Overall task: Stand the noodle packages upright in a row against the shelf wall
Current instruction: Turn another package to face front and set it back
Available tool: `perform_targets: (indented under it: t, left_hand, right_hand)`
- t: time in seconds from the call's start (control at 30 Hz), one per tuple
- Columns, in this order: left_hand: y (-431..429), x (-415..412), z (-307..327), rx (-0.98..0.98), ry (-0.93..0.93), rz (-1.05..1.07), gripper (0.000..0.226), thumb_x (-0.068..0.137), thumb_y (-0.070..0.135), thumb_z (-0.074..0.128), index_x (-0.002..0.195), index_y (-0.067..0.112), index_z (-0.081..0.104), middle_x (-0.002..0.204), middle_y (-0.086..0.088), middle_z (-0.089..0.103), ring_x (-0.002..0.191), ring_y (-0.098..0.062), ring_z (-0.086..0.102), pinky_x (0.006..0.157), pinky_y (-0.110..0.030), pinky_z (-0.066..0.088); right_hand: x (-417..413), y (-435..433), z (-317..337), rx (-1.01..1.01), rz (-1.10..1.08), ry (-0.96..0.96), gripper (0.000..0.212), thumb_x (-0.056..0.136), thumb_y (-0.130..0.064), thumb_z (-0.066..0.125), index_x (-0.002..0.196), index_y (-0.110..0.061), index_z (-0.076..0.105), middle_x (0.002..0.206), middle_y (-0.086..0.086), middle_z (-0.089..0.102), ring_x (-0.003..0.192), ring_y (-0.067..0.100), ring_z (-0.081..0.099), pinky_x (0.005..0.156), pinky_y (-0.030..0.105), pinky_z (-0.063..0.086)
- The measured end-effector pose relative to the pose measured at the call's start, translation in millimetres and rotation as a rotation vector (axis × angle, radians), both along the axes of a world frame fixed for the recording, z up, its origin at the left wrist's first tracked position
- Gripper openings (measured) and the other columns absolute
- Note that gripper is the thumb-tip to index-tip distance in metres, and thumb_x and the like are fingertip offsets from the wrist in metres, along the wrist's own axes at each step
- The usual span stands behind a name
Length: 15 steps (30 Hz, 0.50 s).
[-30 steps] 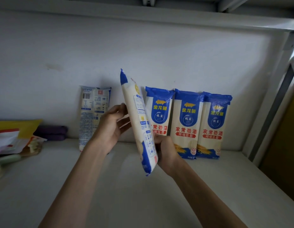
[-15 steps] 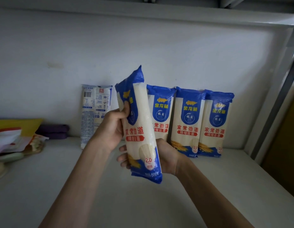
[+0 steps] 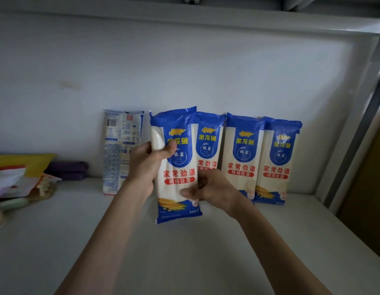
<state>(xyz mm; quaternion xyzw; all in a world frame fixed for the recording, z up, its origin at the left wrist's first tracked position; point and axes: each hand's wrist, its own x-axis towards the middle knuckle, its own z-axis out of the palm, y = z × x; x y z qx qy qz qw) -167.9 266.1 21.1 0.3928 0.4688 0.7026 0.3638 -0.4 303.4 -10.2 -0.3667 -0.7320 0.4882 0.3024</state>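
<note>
I hold a blue-and-white noodle package (image 3: 176,179) upright, front label facing me, just in front of the row. My left hand (image 3: 147,165) grips its upper left side, thumb across the label. My right hand (image 3: 214,188) clasps its lower right edge. Three matching packages lean against the white shelf wall (image 3: 184,71): one (image 3: 209,143) partly hidden behind the held package, one (image 3: 242,154) in the middle, one (image 3: 277,160) at the right. Another package (image 3: 118,150) stands at the left with its back label showing, partly behind my left hand.
The white shelf board (image 3: 184,252) stretches toward me. At the far left lie a yellow packet (image 3: 25,165), purple folded items (image 3: 67,170) and other clutter. A grey metal upright (image 3: 359,133) bounds the shelf on the right.
The held package has turned from edge-on to front-facing and gone from tilted to upright. It has moved toward the wall, into the gap left of the three standing packages.
</note>
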Motion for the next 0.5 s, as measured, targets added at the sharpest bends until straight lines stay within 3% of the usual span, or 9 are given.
perform_targets:
  t: [0.2,0.33,0.5]
  left_hand:
    - [-1.3,-11.0,-1.5,-0.032,0.182,-0.144,0.051,0.059,0.03,0.084,0.104,0.01,0.071,0.098,-0.006,0.077,0.09,-0.026,0.074,0.083,-0.046,0.057]
    - [-3.6,-10.2,-4.9,-0.188,0.386,-0.212,0.055,0.053,0.02,0.089,0.105,0.015,0.071,0.098,-0.001,0.077,0.093,-0.02,0.073,0.082,-0.04,0.057]
    - [-1.8,-10.2,-8.6,-0.203,0.296,-0.027,0.03,0.067,0.005,0.085,0.09,0.017,0.07,0.086,0.003,0.075,0.081,-0.015,0.071,0.063,-0.028,0.054]
  right_hand:
    - [-12.5,-2.1,-18.6,-0.015,-0.168,0.144,0.037,0.079,0.0,0.073,0.115,-0.008,0.065,0.103,-0.004,0.07,0.086,0.007,0.065,0.06,0.017,0.056]
    - [-12.2,-3.0,-20.6,0.023,-0.165,0.157,0.038,0.08,-0.002,0.073,0.115,-0.013,0.064,0.102,-0.009,0.069,0.089,0.004,0.064,0.06,0.015,0.054]
    - [-14.0,-1.8,-13.6,0.018,-0.105,0.07,0.038,0.077,-0.009,0.078,0.112,-0.014,0.065,0.107,-0.009,0.068,0.097,0.005,0.063,0.067,0.015,0.055]
